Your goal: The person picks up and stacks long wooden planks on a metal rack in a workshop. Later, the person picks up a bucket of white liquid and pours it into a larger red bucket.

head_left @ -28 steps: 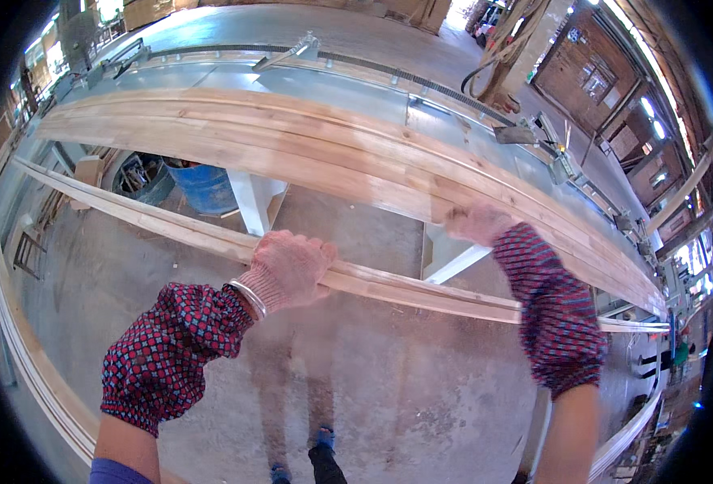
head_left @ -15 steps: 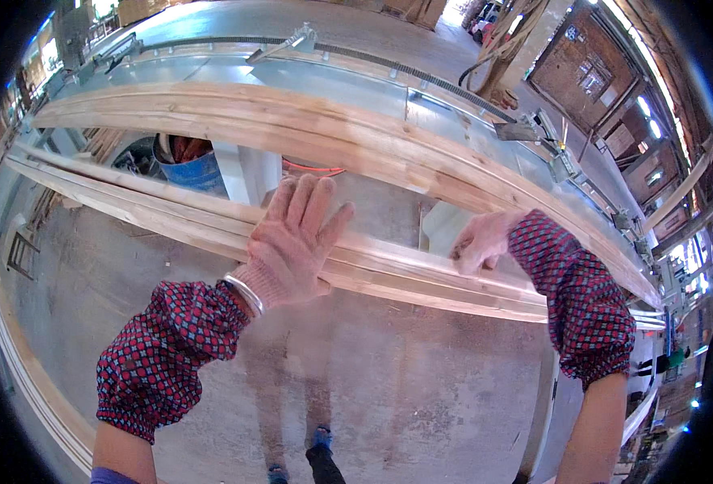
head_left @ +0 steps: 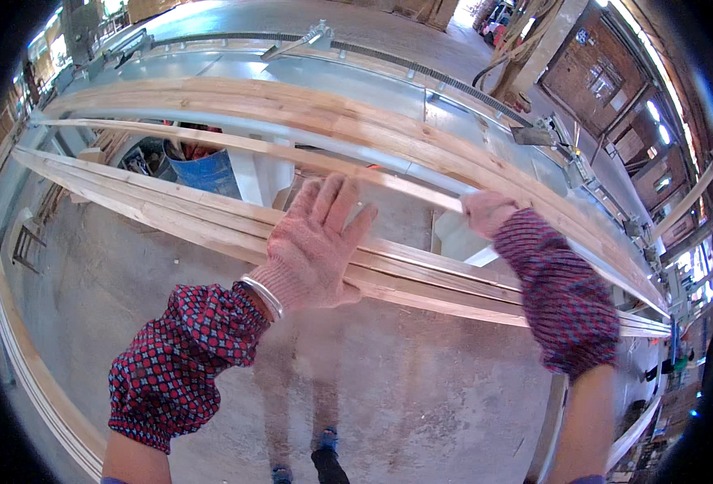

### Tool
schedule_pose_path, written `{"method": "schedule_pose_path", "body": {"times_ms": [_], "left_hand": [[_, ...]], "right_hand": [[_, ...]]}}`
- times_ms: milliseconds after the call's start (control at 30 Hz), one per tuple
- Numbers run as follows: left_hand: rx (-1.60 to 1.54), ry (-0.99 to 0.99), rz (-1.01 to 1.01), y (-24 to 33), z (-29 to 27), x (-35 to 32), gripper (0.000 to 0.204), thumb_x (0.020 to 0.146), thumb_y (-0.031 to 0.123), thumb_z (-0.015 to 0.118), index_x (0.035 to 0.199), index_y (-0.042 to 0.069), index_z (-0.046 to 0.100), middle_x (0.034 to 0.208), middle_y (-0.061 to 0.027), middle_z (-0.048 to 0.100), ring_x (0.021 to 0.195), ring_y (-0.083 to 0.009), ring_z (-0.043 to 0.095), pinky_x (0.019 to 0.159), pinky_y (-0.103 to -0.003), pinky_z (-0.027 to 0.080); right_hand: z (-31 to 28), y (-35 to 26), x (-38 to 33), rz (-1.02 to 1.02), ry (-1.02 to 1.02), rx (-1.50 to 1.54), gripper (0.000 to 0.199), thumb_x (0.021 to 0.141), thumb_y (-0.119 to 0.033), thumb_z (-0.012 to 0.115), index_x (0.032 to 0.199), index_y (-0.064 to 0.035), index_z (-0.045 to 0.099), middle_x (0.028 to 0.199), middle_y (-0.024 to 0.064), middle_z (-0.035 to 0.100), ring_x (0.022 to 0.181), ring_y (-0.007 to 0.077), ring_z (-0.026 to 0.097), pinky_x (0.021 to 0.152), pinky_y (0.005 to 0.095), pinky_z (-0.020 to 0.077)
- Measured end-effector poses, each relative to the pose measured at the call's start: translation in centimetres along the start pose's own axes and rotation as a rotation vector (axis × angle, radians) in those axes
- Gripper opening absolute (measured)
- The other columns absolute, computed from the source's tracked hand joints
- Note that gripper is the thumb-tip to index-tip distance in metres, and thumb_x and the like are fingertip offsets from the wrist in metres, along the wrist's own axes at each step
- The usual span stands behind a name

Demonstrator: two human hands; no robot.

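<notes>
My left hand (head_left: 316,246), in a pinkish knit glove, lies with fingers spread across a near bundle of long wooden strips (head_left: 171,200). Its thumb points toward the right. My gloved right hand (head_left: 490,213) is closed around a single thin wooden strip (head_left: 267,148), which sits apart from the bundle and beyond it. Motion slightly blurs that hand and strip. Farther off, more long wooden boards (head_left: 316,106) lie side by side along the edge of a metal table (head_left: 356,81). Patterned sleeve covers wrap both forearms.
Between the bundle and the table, a blue barrel (head_left: 203,173) with scraps in it stands at the left. More long boards (head_left: 29,355) run along the left side. Concrete floor (head_left: 421,387) lies below, and a metal clamp arm (head_left: 300,42) sits on the table's far rail.
My right hand has closed on one strip and moved it away from the near bundle, toward the table. My left hand stays on the bundle, its place in view shifted slightly right.
</notes>
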State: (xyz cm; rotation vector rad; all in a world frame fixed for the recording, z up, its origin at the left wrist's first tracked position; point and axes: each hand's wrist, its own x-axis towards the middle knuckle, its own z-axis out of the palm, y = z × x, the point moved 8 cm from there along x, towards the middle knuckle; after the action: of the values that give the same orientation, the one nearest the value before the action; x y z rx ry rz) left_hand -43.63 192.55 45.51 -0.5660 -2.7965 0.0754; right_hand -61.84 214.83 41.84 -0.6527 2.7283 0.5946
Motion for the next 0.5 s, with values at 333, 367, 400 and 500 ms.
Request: {"method": "schedule_pose_path", "body": {"times_ms": [333,367,400,500], "left_hand": [[-0.115,-0.335,-0.021,1.1,1.1,0.1,0.083,0.068,0.058,0.071,0.127,0.006,0.048,0.119,-0.0094,0.056,0.115,-0.0261,0.052,0.105,-0.044,0.035],[-0.128,-0.364,-0.035,0.9,1.1,0.1,0.082,0.067,0.058,0.072,0.126,0.006,0.049,0.119,-0.0098,0.056,0.115,-0.0263,0.052,0.105,-0.044,0.036],[-0.139,-0.346,-0.026,1.1,0.9,0.3,0.081,0.067,0.057,0.072,0.125,0.006,0.049,0.119,-0.0095,0.056,0.115,-0.0262,0.052,0.104,-0.044,0.037],[-0.171,-0.34,-0.019,1.1,0.8,0.5,0.08,0.067,0.057,0.072,0.124,0.006,0.05,0.121,-0.0107,0.055,0.117,-0.0273,0.051,0.105,-0.044,0.036]], "right_hand": [[-2.1,4.4,4.1,0.124,0.259,0.571,0.051,0.075,-0.027,0.072,0.117,0.0008,0.061,0.094,0.0166,0.069,0.089,0.0259,0.068,0.079,0.0395,0.0547],[-3.0,3.2,5.1,0.178,0.462,0.092,0.051,0.077,-0.025,0.071,0.119,0.002,0.059,0.096,0.0182,0.069,0.088,0.0305,0.069,0.079,0.0428,0.0555],[-1.7,4.1,6.5,0.242,0.489,0.01,0.052,0.077,-0.025,0.07,0.121,0.0007,0.057,0.098,0.0194,0.068,0.088,0.0324,0.069,0.079,0.0434,0.0553],[0.4,5.1,9.0,0.369,0.535,-0.127,0.052,0.077,-0.029,0.069,0.121,-0.0031,0.057,0.101,0.0217,0.068,0.088,0.0363,0.068,0.082,0.0442,0.0541]]}}
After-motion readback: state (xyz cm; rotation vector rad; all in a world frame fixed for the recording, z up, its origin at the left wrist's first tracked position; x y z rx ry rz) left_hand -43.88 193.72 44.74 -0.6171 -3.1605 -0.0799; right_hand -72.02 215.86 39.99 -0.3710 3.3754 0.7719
